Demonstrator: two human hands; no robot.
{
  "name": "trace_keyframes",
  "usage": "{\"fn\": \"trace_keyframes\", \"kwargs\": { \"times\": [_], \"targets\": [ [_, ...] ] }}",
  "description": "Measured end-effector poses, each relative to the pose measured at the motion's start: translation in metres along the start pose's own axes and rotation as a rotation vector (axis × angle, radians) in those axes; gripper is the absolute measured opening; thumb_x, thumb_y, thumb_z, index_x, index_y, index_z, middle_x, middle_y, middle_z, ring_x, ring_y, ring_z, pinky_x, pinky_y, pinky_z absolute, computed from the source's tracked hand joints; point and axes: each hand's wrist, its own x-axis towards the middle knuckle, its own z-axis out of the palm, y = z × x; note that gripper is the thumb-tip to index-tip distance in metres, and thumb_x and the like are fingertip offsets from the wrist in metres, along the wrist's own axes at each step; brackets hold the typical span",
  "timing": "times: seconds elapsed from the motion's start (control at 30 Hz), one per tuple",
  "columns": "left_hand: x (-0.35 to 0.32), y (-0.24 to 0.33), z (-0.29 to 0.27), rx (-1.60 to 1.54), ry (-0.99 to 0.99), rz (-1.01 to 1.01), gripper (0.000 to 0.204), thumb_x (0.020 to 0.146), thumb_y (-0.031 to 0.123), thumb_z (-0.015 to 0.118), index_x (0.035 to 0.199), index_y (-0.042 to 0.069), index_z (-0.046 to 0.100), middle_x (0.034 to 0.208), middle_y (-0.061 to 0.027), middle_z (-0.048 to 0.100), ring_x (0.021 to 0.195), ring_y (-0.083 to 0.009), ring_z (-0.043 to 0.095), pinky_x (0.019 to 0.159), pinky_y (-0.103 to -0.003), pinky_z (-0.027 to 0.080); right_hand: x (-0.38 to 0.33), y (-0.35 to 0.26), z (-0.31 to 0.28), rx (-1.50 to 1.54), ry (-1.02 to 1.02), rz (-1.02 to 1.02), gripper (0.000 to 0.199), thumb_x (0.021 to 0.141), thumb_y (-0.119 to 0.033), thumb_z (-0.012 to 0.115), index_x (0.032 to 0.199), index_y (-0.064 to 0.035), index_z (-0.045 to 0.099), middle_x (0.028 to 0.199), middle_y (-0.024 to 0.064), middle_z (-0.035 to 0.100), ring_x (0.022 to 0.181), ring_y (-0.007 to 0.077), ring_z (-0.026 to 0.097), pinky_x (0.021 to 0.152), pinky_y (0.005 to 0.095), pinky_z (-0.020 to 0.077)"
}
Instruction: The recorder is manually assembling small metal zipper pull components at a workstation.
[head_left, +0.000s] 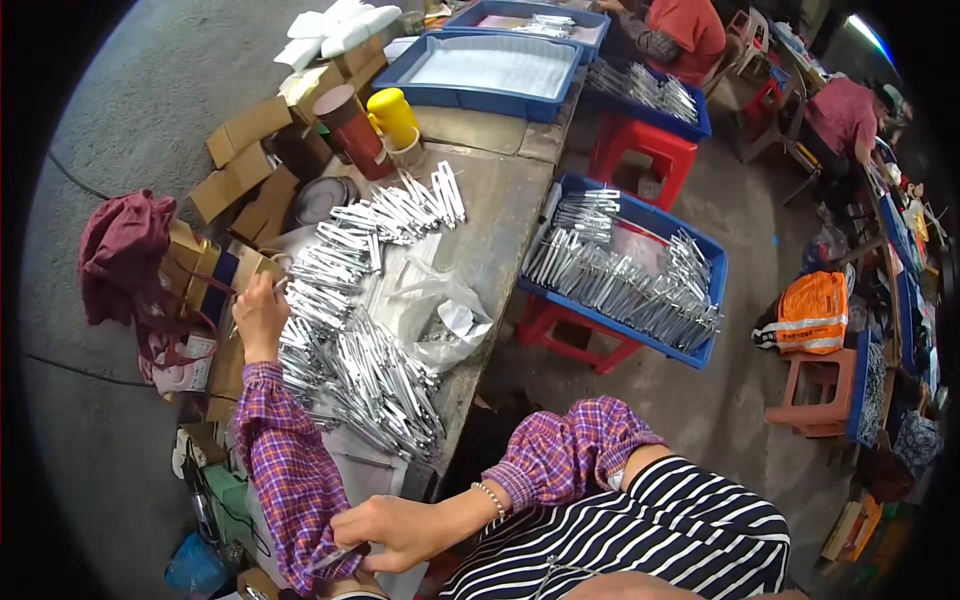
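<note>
My left hand (262, 314) is at the table's left edge beside the pile of slim silvery metal pieces (335, 285). Its fingers are curled, and what they may hold is hidden. A purple checked sleeve cover (290, 470) runs along my left forearm. With pinched fingers, my right hand (390, 530) grips the upper end of that cover, low in the view. A matching cover (560, 450) sits bunched on my right forearm. More metal pieces (385, 385) lie heaped nearest me, next to a clear plastic bag (440, 315).
Blue trays (710, 345) of metal pieces stand on red stools (640, 150) to the right. A yellow flask (395, 115) and a dark red cylinder (350, 130) stand at the table's far left. Cardboard boxes (235, 190) and a maroon cloth (125, 250) line the left side. Other people work farther back.
</note>
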Motion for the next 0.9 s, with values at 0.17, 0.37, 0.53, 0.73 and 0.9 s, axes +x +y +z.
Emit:
{"fn": "trace_keyframes", "kwargs": {
  "times": [0.17,0.37,0.53,0.73,0.9],
  "targets": [
    [-0.033,-0.031,0.010,0.095,-0.046,0.041,0.016,0.073,0.012,0.059,0.084,0.008,0.049,0.079,-0.0090,0.055,0.067,-0.0312,0.060,0.055,-0.042,0.046,0.007,0.000,0.012,0.237,-0.351,-0.130,0.021,0.067,-0.012,0.067,0.075,0.0026,0.054,0.069,0.0143,0.054,0.066,0.0317,0.054,0.058,0.0364,0.0420],
    [-0.049,-0.043,0.015,0.165,0.010,0.113,0.005,0.074,0.009,0.052,0.076,0.010,0.047,0.071,-0.0064,0.054,0.061,-0.0252,0.060,0.050,-0.037,0.047,0.000,-0.045,0.031,0.680,-0.754,-0.100,0.028,0.080,-0.020,0.063,0.081,0.0082,0.058,0.069,0.0214,0.058,0.061,0.0221,0.053,0.055,0.0375,0.0412],
    [-0.075,-0.028,0.000,0.017,0.067,0.103,0.009,0.072,0.007,0.055,0.074,0.009,0.046,0.069,-0.0075,0.052,0.063,-0.0257,0.058,0.051,-0.036,0.047,-0.004,-0.043,0.038,0.766,-0.930,-0.010,0.050,0.076,-0.039,0.068,0.082,0.0100,0.058,0.073,0.0246,0.059,0.067,0.0299,0.057,0.058,0.0416,0.0425],
    [-0.125,0.049,-0.033,-0.562,0.128,-0.148,0.017,0.072,-0.001,0.059,0.088,0.004,0.059,0.078,-0.0101,0.062,0.056,-0.0246,0.060,0.051,-0.032,0.046,-0.026,-0.002,0.051,0.162,-0.513,0.057,0.026,0.060,-0.020,0.067,0.069,0.0020,0.057,0.062,0.0198,0.055,0.061,0.0366,0.055,0.052,0.0426,0.0401],
    [-0.194,0.083,-0.085,-0.848,0.035,-0.463,0.016,0.072,0.000,0.063,0.087,0.004,0.063,0.073,-0.0056,0.063,0.052,-0.0093,0.052,0.050,-0.023,0.041,-0.033,0.021,0.024,-0.072,-0.587,0.319,0.028,0.069,-0.019,0.069,0.087,0.0011,0.059,0.079,0.0172,0.060,0.075,0.0330,0.059,0.063,0.0396,0.0461]
  ]
}}
